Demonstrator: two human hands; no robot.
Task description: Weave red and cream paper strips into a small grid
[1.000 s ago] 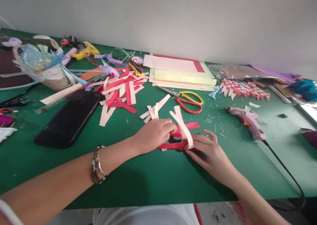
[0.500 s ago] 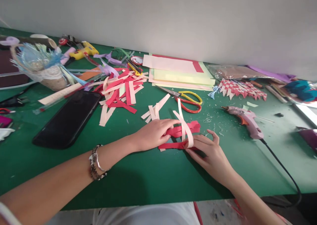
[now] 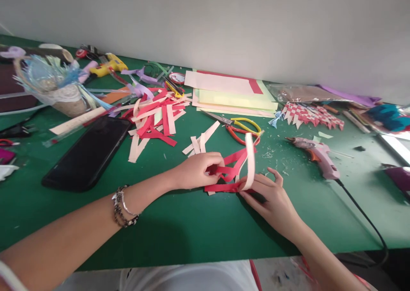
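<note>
My left hand [image 3: 201, 170] is closed on the end of red paper strips [image 3: 232, 171], which rise off the table toward the right. My right hand [image 3: 270, 197] pinches the lower red strip [image 3: 221, 188] and the base of a pale pink strip [image 3: 250, 161] that curves upward. Its little finger is lifted away. The red and pink strips cross one another between both hands. Just behind them lie scissors [image 3: 245, 129] with yellow and red handles, partly covered by the strips. A few loose pink strips [image 3: 208, 135] rest beyond my left hand.
A black phone [image 3: 88, 154] and a pile of red and pink strips [image 3: 160, 116] are at the left. Paper sheets [image 3: 237, 97] lie at the back. On the right are a pink glue gun [image 3: 320, 154] with a black cable and a red-and-white woven piece [image 3: 312, 115].
My left hand has lifted the red strips, and they now spread upward near the scissors. The pink strip has bent upright and to the right. My right hand has hardly moved.
</note>
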